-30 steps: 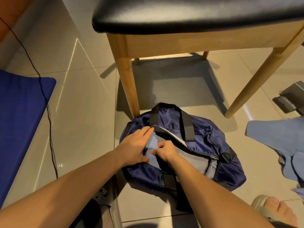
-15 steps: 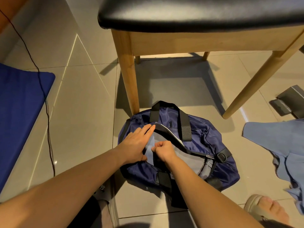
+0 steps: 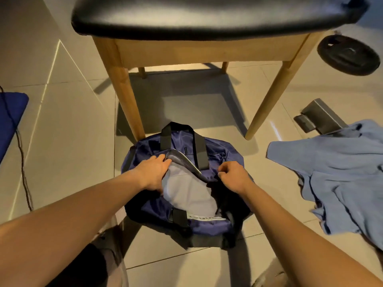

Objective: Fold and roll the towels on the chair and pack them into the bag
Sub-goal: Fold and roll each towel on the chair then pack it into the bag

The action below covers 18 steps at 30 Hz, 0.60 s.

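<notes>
Bag point(image 3: 215, 156) lies open, left fingers point(image 3: 161, 159) gripping its rim, right fingers point(image 3: 224, 168) pinching its zip, while a towel point(image 3: 331, 172) waits unfolded nearby.

Tiled floor point(image 3: 72, 141) carries: navy bag point(image 3: 209, 226) by the chair point(image 3: 124, 96), crumpled blue towel point(image 3: 335, 179) to its right, grey bracket point(image 3: 319, 117) and black disc point(image 3: 348, 56) beyond, blue mat point(image 3: 10, 121) and cable point(image 3: 22, 162) far left.
</notes>
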### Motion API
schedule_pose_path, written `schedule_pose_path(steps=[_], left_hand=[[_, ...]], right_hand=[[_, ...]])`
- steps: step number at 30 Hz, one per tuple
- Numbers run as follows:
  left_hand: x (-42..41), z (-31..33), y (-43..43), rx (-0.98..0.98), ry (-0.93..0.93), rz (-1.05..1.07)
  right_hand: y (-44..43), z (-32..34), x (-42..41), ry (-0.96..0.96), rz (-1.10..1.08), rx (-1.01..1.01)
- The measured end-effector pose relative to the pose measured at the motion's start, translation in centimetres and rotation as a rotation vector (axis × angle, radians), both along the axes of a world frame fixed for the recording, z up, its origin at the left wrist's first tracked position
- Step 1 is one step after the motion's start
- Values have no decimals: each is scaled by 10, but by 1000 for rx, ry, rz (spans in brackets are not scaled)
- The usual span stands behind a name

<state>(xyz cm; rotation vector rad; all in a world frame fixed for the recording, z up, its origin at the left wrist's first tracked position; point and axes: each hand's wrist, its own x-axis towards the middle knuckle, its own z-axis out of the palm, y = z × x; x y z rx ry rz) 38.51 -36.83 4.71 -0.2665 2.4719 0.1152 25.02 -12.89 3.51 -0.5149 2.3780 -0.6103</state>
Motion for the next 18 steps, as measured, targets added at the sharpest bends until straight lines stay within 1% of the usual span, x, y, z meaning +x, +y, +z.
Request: schedule_pose_path(steps=[3,5,8,13,16,18], left_hand=[[-31,34,25,-117,-28,-72],[-53,55,46,-212,-62,-157],[-95,77,83,-284,-18,-285],[-169,91,171,-163,244,-390],[-210,81,223,-87,328,-441],[-238,63,253,-2,344,-446]], right_hand=[[27,28,-33,43,-65,6],[49,46,-60,79,-54,29],[89,72,-97,117,-19,141],[173,94,-143,211,-86,362],[225,93,-169,233,-127,487],[255,89,-186,217,-139,551]])
